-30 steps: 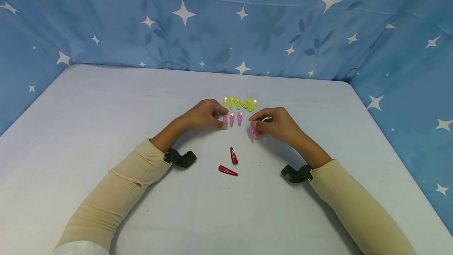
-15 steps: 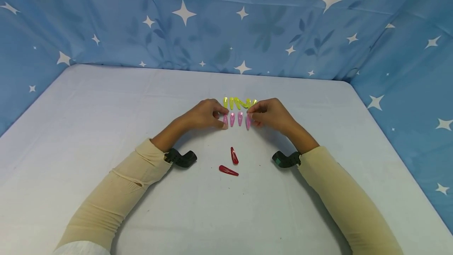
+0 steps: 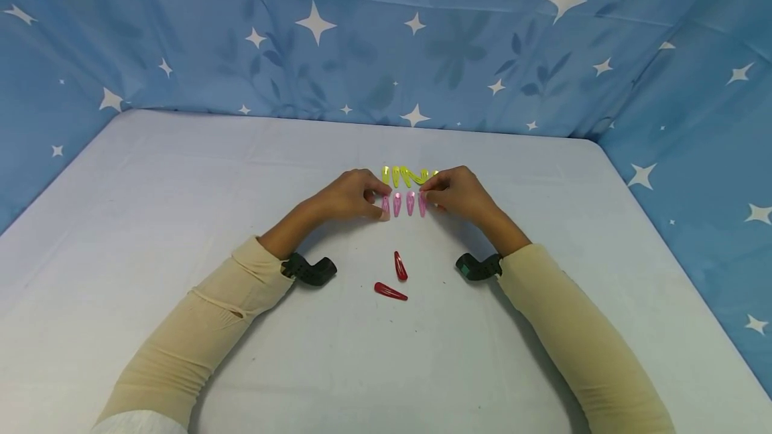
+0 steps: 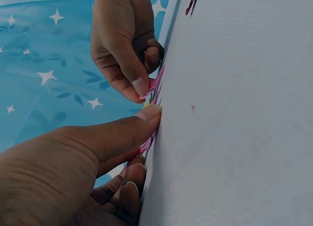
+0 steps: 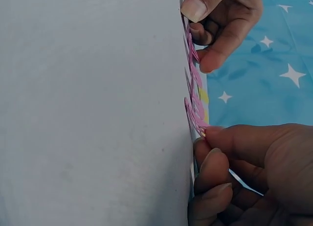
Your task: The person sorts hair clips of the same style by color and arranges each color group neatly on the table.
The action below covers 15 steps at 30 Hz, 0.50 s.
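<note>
Pink snap hair clips lie in a short row on the white table. With thumb and index finger, my left hand (image 3: 352, 194) holds the leftmost pink hair clip (image 3: 385, 205) at its two ends. At the other end of the row, my right hand (image 3: 461, 191) pinches the rightmost pink hair clip (image 3: 422, 205); the right wrist view shows this pink clip (image 5: 193, 117) slanting up from the table into the fingertips. Between the hands lie two more pink clips, one left (image 3: 397, 204) and one right (image 3: 411, 203), roughly parallel.
Behind the pink row is a row of several yellow hair clips (image 3: 405, 177), its right end partly hidden by the right hand. Nearer the body lie two red hair clips, one upright-slanted (image 3: 401, 266) and one nearly sideways (image 3: 391, 291). A blue star-patterned curtain (image 3: 338, 52) borders the table.
My right hand has carried its pink clip leftward and away from the body, to the right end of the pink row. The left hand has stayed in place.
</note>
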### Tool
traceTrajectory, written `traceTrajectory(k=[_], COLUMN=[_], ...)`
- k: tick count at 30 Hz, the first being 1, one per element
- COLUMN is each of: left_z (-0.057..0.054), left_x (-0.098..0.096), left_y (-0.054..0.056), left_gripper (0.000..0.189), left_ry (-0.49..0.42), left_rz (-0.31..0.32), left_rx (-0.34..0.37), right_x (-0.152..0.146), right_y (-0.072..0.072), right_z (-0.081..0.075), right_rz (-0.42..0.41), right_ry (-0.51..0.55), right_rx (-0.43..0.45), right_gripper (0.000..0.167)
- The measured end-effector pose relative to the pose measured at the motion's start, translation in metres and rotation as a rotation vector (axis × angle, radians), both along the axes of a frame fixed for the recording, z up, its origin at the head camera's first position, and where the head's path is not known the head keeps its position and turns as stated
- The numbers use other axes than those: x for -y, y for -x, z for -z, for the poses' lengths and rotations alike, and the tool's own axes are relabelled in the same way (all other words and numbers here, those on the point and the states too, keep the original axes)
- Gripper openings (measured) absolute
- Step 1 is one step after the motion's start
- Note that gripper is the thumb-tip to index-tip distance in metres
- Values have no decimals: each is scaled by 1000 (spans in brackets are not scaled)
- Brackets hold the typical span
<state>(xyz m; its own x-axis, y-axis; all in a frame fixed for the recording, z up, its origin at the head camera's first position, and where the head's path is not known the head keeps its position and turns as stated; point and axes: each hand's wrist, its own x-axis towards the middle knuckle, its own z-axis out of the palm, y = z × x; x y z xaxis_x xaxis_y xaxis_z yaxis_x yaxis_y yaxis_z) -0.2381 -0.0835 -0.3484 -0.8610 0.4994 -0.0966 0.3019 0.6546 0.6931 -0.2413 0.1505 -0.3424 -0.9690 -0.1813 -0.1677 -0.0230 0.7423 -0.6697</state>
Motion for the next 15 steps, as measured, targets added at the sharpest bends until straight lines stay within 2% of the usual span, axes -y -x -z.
traceTrajectory(k=[8, 15], left_z=[2, 1], left_x=[1, 1], left_y=[0, 1], left_gripper=[49, 47], left_ry=[-24, -38], left_rz=[10, 16], left_rx=[-6, -16], right_x=[3, 2], right_y=[-1, -1], right_z=[0, -2], right_rz=[4, 21], right_ry=[-48, -46], right_rx=[-5, -18], right_gripper=[16, 24])
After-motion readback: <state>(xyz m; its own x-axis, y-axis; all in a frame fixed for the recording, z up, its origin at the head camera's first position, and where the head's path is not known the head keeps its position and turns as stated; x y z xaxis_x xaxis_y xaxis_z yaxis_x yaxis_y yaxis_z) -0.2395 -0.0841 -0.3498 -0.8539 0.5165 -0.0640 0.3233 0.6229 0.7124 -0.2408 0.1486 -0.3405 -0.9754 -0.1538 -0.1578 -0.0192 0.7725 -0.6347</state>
